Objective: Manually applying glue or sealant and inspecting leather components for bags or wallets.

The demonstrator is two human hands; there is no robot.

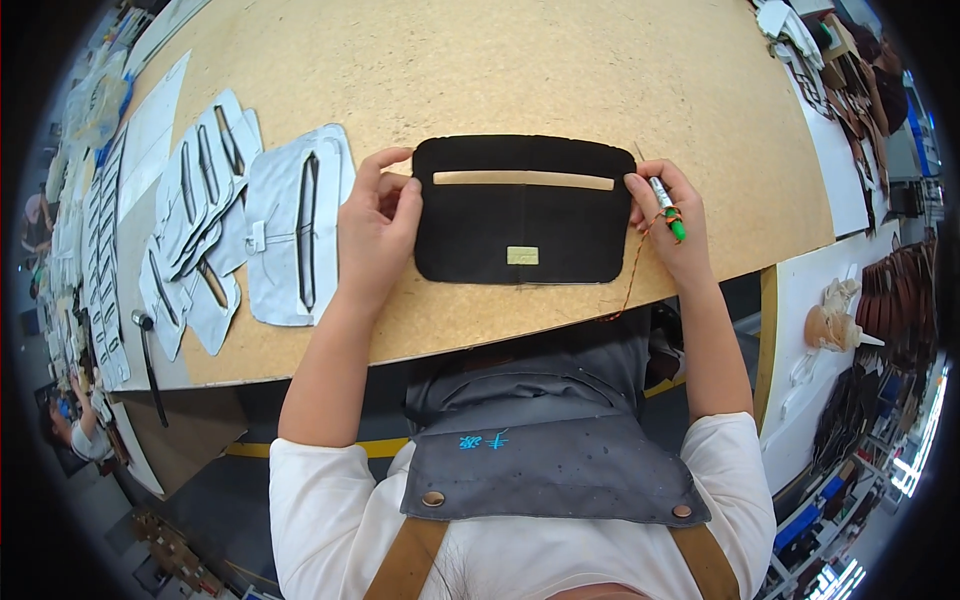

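A black rounded-rectangle fabric panel [520, 220] lies on the tan worktable [480, 60], with a pale tan strip [522, 180] across its upper part and a small yellowish label [522, 255] low in the middle. My left hand [385, 210] grips the panel’s left edge between thumb and fingers. At the right edge, my right hand [668, 215] pinches the panel and also holds a slim silver-and-green pen-like tool [660, 195], wound with orange and dark cord [630, 280] that trails down to the table’s front edge.
Pale grey slotted pieces [270, 260] lie to the left, beside a black-handled hammer [155, 370]. A side bench [800, 400] at right holds a glue bottle [838, 330] and brown strips [890, 290]. Dark pieces line the back right. Another person [75, 430] is at far left.
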